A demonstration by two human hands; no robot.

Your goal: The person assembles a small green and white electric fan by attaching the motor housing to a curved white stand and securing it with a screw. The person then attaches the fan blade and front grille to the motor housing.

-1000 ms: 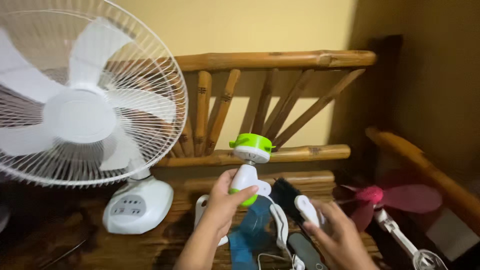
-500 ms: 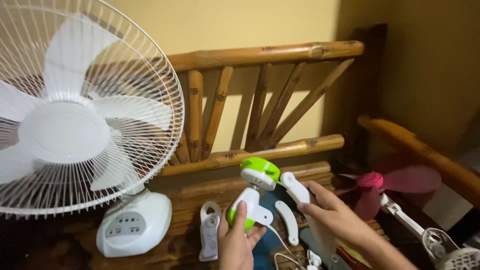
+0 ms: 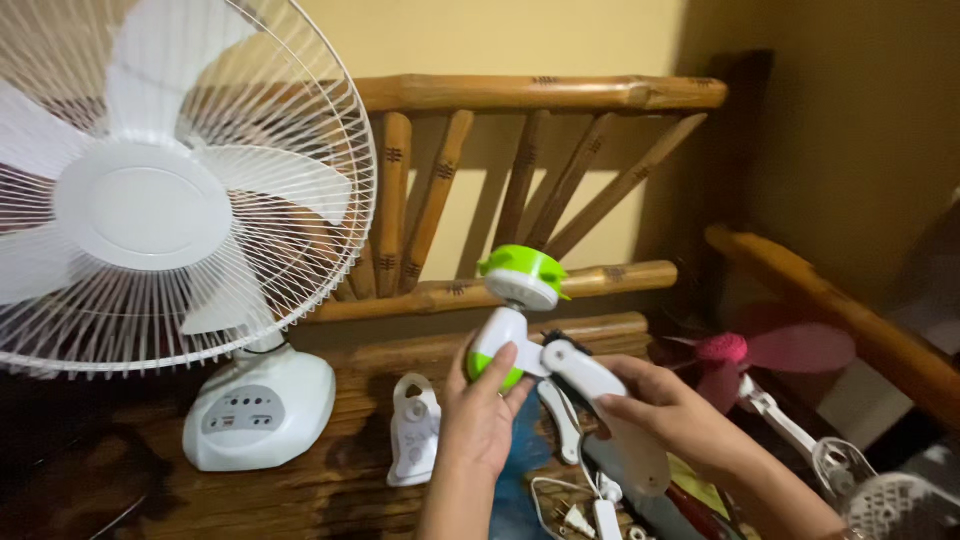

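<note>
My left hand [image 3: 484, 415] grips the white and green body of a small clip fan without blades [image 3: 510, 310], its green round head tilted up near the bamboo rail. My right hand [image 3: 665, 410] holds the fan's long white clip arm [image 3: 590, 378], which juts out to the right of the body. Both hands are close together over the wooden seat.
A large white desk fan [image 3: 160, 200] with its control base [image 3: 258, 410] stands at the left. A white clip part [image 3: 413, 440] lies on the bamboo bench [image 3: 520, 95]. A pink small fan [image 3: 745, 350] rests at the right, with cables and a white plug [image 3: 575, 515] below.
The green fan rose a little and my right hand closed around the white clip arm. The view shifted slightly.
</note>
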